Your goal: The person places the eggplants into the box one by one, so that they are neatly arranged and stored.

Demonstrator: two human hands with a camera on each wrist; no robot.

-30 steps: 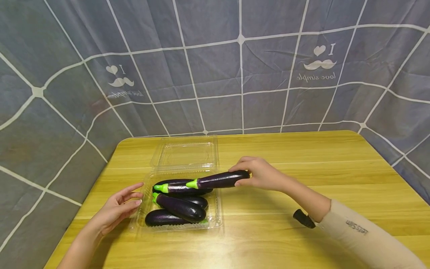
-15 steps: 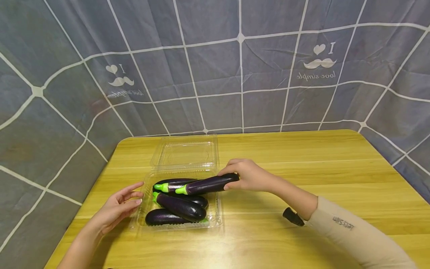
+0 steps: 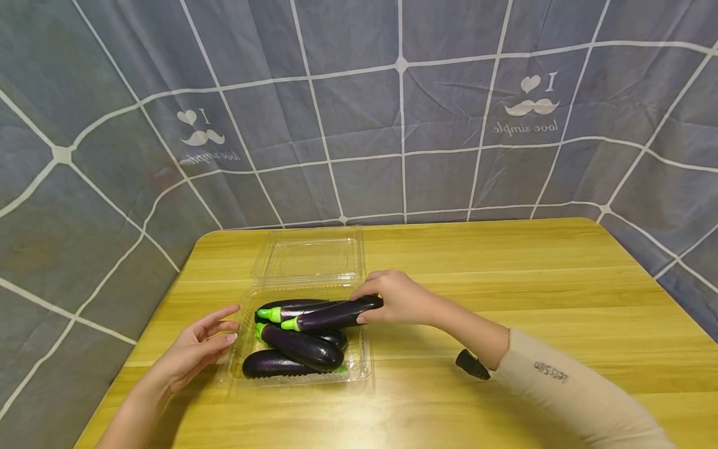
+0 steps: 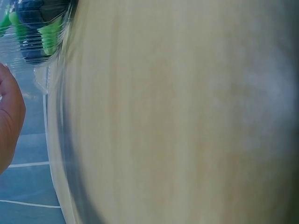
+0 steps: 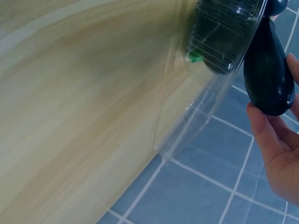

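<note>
My right hand (image 3: 401, 299) grips the blunt end of a dark purple eggplant (image 3: 331, 316), its green stem pointing left over the others. In the right wrist view, thumb and fingers hold that eggplant (image 5: 268, 74) beside the box's wall. Several more glossy eggplants (image 3: 303, 346) lie in a clear plastic clamshell box (image 3: 359, 376), stems mostly to the left. My left hand (image 3: 196, 349) is at the box's left side, fingers relaxed and apart, fingertips right at the rim. The left wrist view shows part of that hand (image 4: 9, 116) below the box's ribbed wall (image 4: 32, 58).
The box's transparent lid (image 3: 314, 255) lies folded back behind it on the wooden table (image 3: 477, 262). A grey checked curtain (image 3: 364, 125) hangs behind and at both sides. A black object (image 3: 472, 365) shows by my right forearm, next to the beige sleeve (image 3: 561, 386).
My right hand has moved left and slightly down, bringing the eggplant from the box's right edge farther over the pile. The left hand has stayed in place.
</note>
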